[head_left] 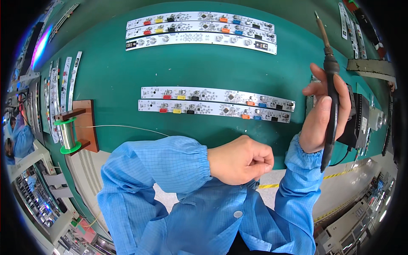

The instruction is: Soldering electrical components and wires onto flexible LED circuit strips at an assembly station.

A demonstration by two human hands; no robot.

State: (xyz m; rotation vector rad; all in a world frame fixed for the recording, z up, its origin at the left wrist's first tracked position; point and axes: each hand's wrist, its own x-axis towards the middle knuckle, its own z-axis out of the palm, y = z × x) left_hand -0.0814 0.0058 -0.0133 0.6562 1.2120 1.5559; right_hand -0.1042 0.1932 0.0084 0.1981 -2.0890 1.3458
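My right hand (325, 110) holds a black soldering iron (331, 85) upright at the right, its metal tip pointing up and away from the boards. My left hand (242, 160) is curled closed in front of my chest; whatever its fingers may pinch is hidden. Just beyond it, two long white circuit boards lie side by side, a farther board (214, 96) and a nearer board (212, 109), both with red, yellow, black, orange and blue connectors. From a solder spool (67, 135) with green rims, a thin wire (123, 126) runs toward my left sleeve and vanishes behind it.
The green mat (204, 68) covers the bench. Three more boards (199, 41) lie together at the back, the nearest one without coloured connectors. More strips (63, 83) sit at the left by the brown spool stand (89, 123). A black box (358, 121) stands right of my right hand.
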